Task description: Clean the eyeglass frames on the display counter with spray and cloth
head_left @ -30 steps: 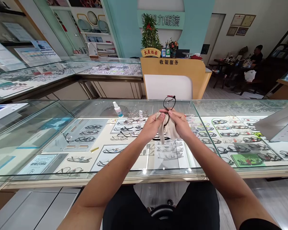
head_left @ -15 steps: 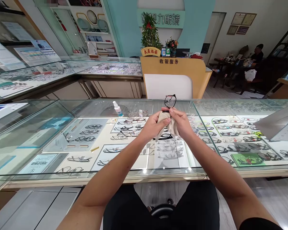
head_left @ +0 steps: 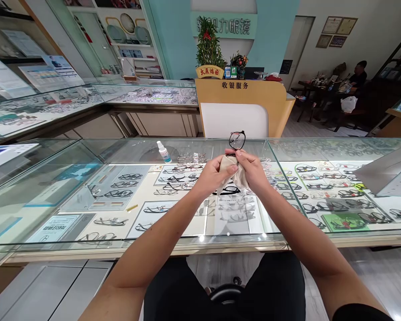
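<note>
Both my hands meet above the glass display counter. My left hand pinches a beige cleaning cloth with fingers closed. My right hand is closed too, gripping the cloth and the black-framed eyeglasses wrapped in it. One lens of the glasses sticks up above my fingers; the other lens is hidden inside the cloth. A small white spray bottle with a blue label stands on the glass to the left of my hands.
Under the glass lie several rows of eyeglass frames on trays. A wooden cashier desk with plants stands behind the counter. A person sits at a dark table at the far right. A grey mat lies on the counter's right end.
My hands and the glasses rose slightly. The fingers shifted on the cloth around the lower lens; the exposed lens turned a little.
</note>
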Available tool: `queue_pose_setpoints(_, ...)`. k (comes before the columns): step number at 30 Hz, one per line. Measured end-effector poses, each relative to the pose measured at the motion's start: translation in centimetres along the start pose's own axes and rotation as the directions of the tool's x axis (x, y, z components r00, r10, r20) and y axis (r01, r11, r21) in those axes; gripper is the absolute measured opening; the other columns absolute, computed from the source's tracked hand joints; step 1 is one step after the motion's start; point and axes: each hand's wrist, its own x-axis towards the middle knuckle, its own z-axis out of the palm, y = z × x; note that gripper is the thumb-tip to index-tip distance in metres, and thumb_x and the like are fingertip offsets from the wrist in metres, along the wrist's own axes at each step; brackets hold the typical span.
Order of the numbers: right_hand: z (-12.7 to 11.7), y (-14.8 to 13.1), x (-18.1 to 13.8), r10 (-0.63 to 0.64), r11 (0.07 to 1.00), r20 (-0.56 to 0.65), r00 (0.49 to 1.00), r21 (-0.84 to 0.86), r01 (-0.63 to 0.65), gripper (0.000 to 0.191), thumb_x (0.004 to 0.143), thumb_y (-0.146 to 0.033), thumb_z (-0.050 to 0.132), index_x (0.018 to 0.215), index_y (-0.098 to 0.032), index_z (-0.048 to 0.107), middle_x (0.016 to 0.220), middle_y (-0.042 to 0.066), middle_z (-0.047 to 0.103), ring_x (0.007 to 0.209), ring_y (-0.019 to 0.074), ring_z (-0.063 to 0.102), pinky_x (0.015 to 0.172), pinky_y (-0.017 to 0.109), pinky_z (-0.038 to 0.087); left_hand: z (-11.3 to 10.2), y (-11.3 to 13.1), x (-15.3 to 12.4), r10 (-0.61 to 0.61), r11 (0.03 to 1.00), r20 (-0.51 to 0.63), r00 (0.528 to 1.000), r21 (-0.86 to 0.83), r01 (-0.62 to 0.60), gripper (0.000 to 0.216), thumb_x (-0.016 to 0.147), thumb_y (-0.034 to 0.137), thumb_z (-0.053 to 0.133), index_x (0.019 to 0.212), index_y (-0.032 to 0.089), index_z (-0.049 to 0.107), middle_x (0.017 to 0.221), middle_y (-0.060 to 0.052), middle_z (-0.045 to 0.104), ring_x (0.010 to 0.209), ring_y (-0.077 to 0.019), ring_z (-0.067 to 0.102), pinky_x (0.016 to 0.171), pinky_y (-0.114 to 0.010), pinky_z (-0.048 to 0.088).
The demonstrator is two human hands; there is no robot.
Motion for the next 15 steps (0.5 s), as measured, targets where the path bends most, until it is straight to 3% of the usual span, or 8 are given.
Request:
queue_pose_setpoints(6,0.22,0.05,-0.03,-0.004,0.997,0.04,0.999,-0.083,0.007,0.054,0.094,-0.077,0.072,0.085,-0.027,0.089,0.12,0.007,0.082,0.111,0.0266,0.064,0.111,0.044,0.049,0.66,0.18,-0.04,0.027,0.999,-0.107,0.994,-0.015,-0.029,0.064,0.063,0.048,0.105,0.108,0.015,0.074,0.083,0.0,0.073,0.073,-0.0144,0.061,0.067,-0.026,0.047)
queue_pose_setpoints(11,0.57,-0.09,-0.15,-0.02,0.999,0.056,0.998,-0.044,0.022,0.051,0.094,-0.074,0.074,0.075,-0.029,0.087,0.113,0.006,0.084,0.11,0.027,0.062,0.109,0.043,0.048,0.78,-0.03,-0.14,0.045,0.999,-0.151,0.987,-0.019,-0.049,0.057,0.066,0.052,0.103,0.102,0.016,0.078,0.082,-0.001,0.073,0.072,-0.0146,0.061,0.067,-0.026,0.048)
queue_pose_setpoints(15,0.74,-0.28,-0.25,-0.042,0.998,0.065,0.997,-0.053,0.046,0.045,0.095,-0.072,0.074,0.087,-0.032,0.091,0.112,0.006,0.085,0.119,0.0287,0.062,0.115,0.045,0.045,0.65,-0.33,-0.12,0.085,0.996,-0.167,0.982,0.008,-0.085,0.051,0.07,0.055,0.101,0.094,0.015,0.078,0.078,0.0,0.07,0.073,-0.0135,0.057,0.068,-0.025,0.046)
